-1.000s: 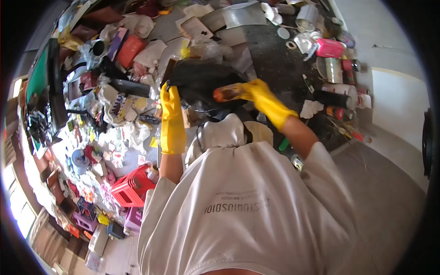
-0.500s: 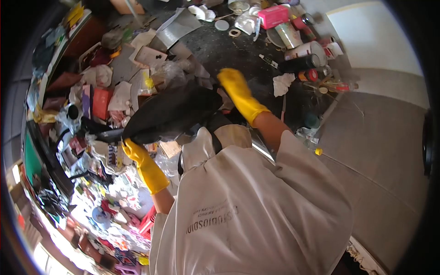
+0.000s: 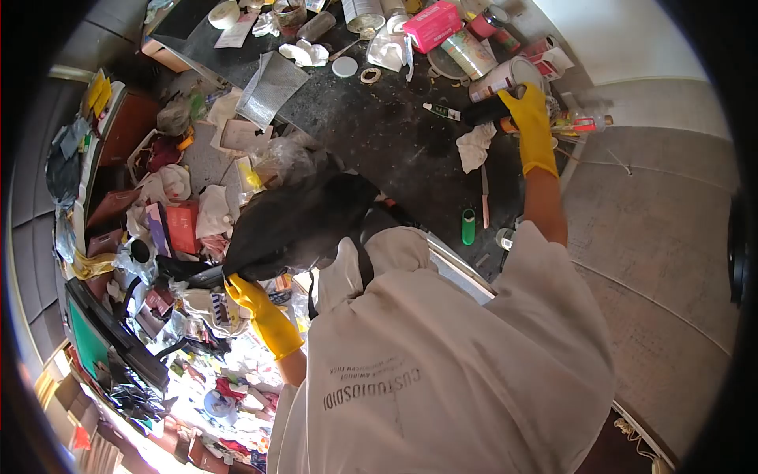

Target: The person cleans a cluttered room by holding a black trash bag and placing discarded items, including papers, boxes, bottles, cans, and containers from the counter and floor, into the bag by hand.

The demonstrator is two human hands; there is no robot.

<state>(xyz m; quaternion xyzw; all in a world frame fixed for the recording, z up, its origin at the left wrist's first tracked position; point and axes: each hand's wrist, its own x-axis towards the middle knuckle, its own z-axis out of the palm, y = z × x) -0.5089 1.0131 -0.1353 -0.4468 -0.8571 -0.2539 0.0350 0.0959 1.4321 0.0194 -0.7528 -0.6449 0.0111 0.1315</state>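
My left hand (image 3: 264, 316), in a yellow rubber glove, is closed on the rim of a black plastic bag (image 3: 304, 213) below the table's edge. My right hand (image 3: 531, 126), gloved the same way, has its fingers around the end of a black cylinder (image 3: 483, 110) lying on the dark table; the glove partly covers it. A large can (image 3: 505, 79) lies just behind the cylinder. Near it are a crumpled white tissue (image 3: 476, 148), a small tube (image 3: 440, 111), a knife (image 3: 485, 201) and a green object (image 3: 468, 227).
A pink box (image 3: 433, 26), a white lid (image 3: 344, 66) and several cans and scraps sit farther back on the dark table (image 3: 371, 134). Heaped litter, including a red box (image 3: 182, 225), covers the left side. A wall (image 3: 647, 39) stands at right.
My right hand has moved right, from above the bag to the black cylinder. My left hand keeps hold of the bag. The view has shifted, showing more of the table.
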